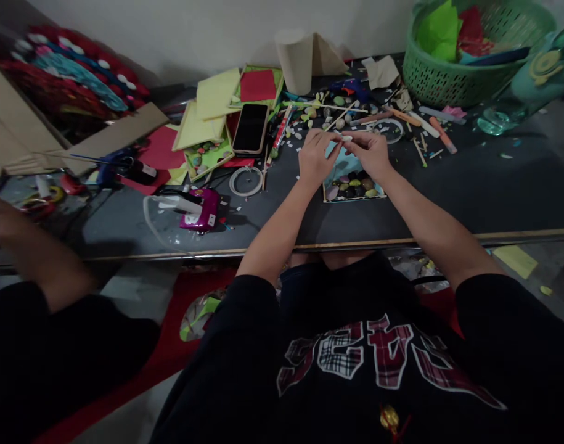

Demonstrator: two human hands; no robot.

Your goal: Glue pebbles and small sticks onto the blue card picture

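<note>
My left hand (pixel 315 155) and my right hand (pixel 369 152) meet at their fingertips, both closed in a pinch. Between them is a small whitish piece (pixel 347 139), too small to name. Just below lies a shallow picture tray (pixel 328 200) with light blue paper (pixel 349 161) at its far part. Dark, yellow and purple painted pebbles (pixel 354 187) fill its near side. My hands and wrists cover parts of the tray's sides. A thin wooden stick (pixel 341 115) lies behind my fingers.
Behind are scattered pebbles and markers (pixel 443 135), a green basket (pixel 413 80) and a water bottle (pixel 508 102). Leftward lie a phone (pixel 251 128), a tape roll (pixel 246 181), yellow trays (pixel 201 126) and a purple device (pixel 201 209) with a cord. Another person's arm (pixel 36 246) is at far left.
</note>
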